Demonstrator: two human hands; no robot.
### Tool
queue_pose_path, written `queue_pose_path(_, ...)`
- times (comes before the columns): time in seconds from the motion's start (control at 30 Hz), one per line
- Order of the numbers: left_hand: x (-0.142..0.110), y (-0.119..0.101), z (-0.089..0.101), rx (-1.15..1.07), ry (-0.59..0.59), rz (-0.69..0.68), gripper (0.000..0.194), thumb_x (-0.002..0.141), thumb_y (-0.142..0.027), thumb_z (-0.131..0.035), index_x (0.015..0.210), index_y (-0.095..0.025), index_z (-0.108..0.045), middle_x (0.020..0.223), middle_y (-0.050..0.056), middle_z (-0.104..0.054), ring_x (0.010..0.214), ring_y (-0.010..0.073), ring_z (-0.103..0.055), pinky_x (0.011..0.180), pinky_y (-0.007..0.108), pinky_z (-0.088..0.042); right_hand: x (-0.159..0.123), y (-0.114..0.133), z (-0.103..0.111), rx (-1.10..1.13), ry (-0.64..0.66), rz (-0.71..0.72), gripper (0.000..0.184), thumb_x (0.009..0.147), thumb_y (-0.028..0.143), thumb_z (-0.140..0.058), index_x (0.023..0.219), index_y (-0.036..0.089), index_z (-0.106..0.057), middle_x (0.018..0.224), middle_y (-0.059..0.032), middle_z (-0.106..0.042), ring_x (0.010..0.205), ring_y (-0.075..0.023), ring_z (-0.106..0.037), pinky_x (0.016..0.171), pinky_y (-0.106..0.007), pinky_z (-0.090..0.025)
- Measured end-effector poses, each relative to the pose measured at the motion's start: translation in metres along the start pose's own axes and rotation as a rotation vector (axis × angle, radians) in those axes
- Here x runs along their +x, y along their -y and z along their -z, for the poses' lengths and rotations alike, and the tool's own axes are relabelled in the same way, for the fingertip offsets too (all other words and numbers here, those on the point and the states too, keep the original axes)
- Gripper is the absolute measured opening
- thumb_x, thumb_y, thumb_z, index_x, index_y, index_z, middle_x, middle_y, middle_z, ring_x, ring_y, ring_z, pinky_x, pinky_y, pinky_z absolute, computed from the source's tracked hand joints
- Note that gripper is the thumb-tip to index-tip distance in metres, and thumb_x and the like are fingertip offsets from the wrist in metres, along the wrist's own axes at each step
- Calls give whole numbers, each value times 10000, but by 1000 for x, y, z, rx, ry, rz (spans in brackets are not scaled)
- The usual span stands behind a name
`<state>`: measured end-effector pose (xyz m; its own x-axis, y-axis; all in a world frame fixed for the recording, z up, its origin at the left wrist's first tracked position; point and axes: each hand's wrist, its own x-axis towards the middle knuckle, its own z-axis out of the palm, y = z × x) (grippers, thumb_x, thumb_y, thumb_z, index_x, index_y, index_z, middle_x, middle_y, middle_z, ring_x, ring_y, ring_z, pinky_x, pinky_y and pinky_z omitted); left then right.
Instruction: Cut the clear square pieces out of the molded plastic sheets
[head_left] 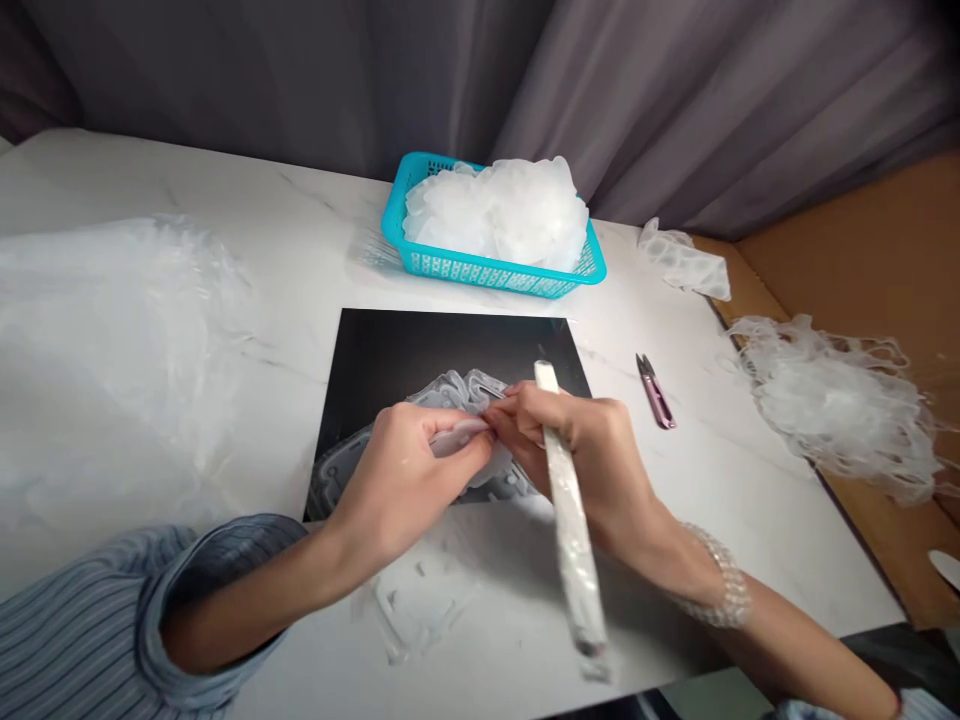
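My left hand (409,465) is closed in a pinch on a translucent, soft-looking sheet with moulded shapes (442,390), above a black mat (390,345). Its folds bunch up around my fingertips, and part of it hangs over the mat's left side. My right hand (577,440) is closed around a long, thin tool with a white-wrapped handle (571,540), which slants down toward me. The fingertips of both hands meet at the sheet. What the tool's working end looks like is hidden by my fingers.
A blue basket (487,272) of frosted white pieces stands behind the mat. Pink thread snips (656,392) lie at right. Beyond them are a tangle of translucent trimmings (840,400) and a cardboard box (862,240). Clear plastic bags (112,350) cover the left; small scraps (420,600) lie in front.
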<state>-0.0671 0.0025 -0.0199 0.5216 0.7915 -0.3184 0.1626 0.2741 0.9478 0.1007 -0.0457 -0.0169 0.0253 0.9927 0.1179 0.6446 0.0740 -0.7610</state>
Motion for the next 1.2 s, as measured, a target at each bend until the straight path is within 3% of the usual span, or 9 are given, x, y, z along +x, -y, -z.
queue_pose_path(0.07, 4, 5, 2, 56, -84, -48, 123, 787, -278, -689, 734, -208, -776, 762, -2, -736, 784, 216, -670, 645, 272, -497, 2, -17, 2, -126, -59, 29, 332, 847, 155, -528, 616, 217, -298, 591, 41, -391, 587, -104, -397, 545, -242, -307)
queue_pose_path(0.13, 9, 10, 6, 54, -135, -79, 170, 813, -338, -693, 866, -212, -793, 882, 19, -768, 887, 239, -692, 743, 301, -534, 5, -33, 8, -158, -111, -47, 364, 849, 210, -550, 609, 225, -277, 566, 40, -399, 571, -111, -460, 532, -240, -308)
queue_pose_path(0.27, 16, 12, 12, -119, -58, -69, 277, 827, -413, -711, 1000, -207, -776, 1047, 59, -765, 1014, 249, -688, 895, 354, -536, 11, -45, 24, -79, -185, -151, 363, 861, 290, -589, 629, 230, -316, 634, -11, -566, 693, -178, -635, 550, -247, -379)
queue_pose_path(0.47, 16, 6, 11, -328, 38, 56, 285, 813, -367, -754, 1060, -226, -763, 1048, 56, -769, 980, 206, -702, 862, 312, -548, 13, -22, 30, -52, -224, -120, 389, 883, 313, -597, 608, 227, -337, 711, -41, -675, 711, -180, -660, 572, -258, -428)
queue_pose_path(0.67, 14, 3, 12, -485, 96, 78, 238, 830, -284, -752, 1064, -244, -758, 1009, 26, -779, 936, 163, -717, 822, 249, -560, 8, -2, 26, 302, 52, -129, 435, 884, 349, -626, 634, 226, -293, 882, -50, -757, 727, -165, -647, 620, -278, -484)
queue_pose_path(0.73, 14, 2, 12, -496, 102, 74, 231, 832, -281, -751, 1060, -247, -758, 1004, 23, -780, 935, 165, -718, 818, 252, -562, 7, 0, 24, 412, 80, -177, 463, 854, 352, -670, 630, 223, -286, 921, -54, -766, 714, -162, -645, 600, -276, -485)
queue_pose_path(0.9, 14, 2, 12, -475, 83, 97, 239, 830, -282, -747, 1061, -226, -759, 1033, 42, -773, 940, 170, -710, 805, 249, -554, 7, 0, 19, 599, 12, -233, 500, 814, 329, -722, 592, 223, -287, 916, -72, -778, 787, -199, -705, 697, -318, -548)
queue_pose_path(1.2, 19, 1, 11, -594, -24, 156, 222, 911, -216, -631, 1107, -164, -723, 998, 75, -764, 902, 157, -704, 798, 235, -554, 6, 2, 20, 508, -139, -265, 485, 808, 370, -738, 600, 221, -326, 885, -70, -770, 864, -229, -713, 748, -331, -536)
